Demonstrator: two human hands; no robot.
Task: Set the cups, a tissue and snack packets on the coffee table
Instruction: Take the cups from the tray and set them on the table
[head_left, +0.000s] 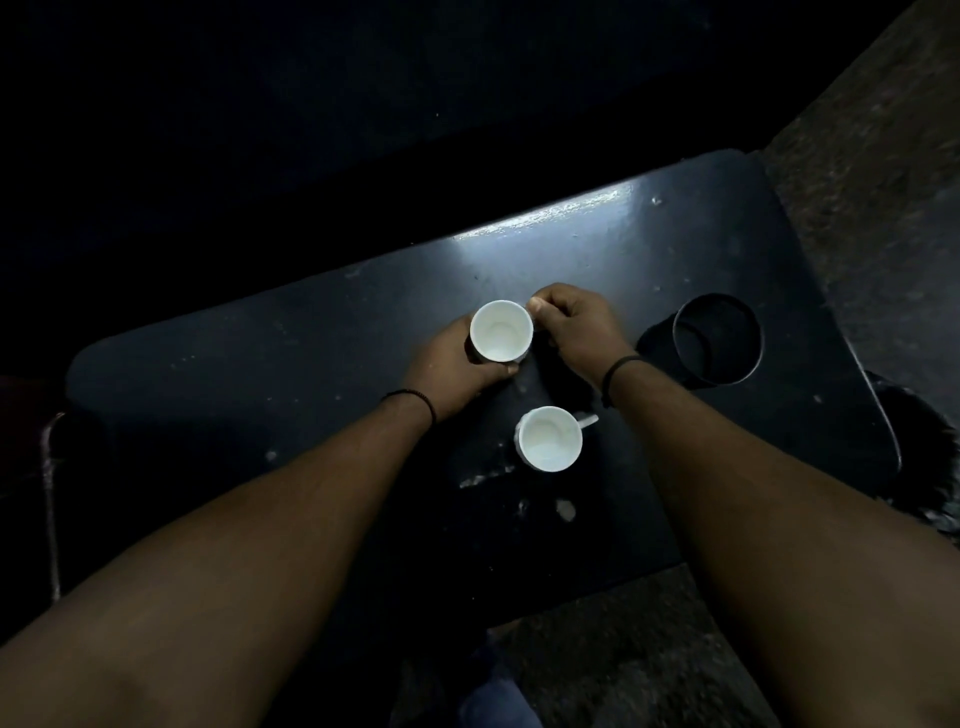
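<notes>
1. Dim room; the dark coffee table (675, 249) took a single patch of glare near its far edge
2. Two white cups were on it, both upright and empty as far as I could see. The far cup (502, 331) sat near the table's middle; the near cup (549, 439) stood apart from it, closer to the person, handle pointing right
3. Left hand (452, 366) was wrapped around the far cup's left and near side, fingers curled under its wall, gripping it
4. Right hand (571, 325) was closed in a pinch at that cup's right rim, seemingly on the handle; the handle itself was hidden by the fingers
5. Whether the far cup's base had touched the table I could not tell
6. A dark open cylinder (719, 340) stood at the right of the table, well clear of both cups
7. My reading: the cup-placing step was in hand, second cup being settled
8. No tissue or snack packets were in sight, so most of the task looked undone
9. Next move would call for both hands letting go cleanly without tipping the cup, then fetching the tissue
</notes>
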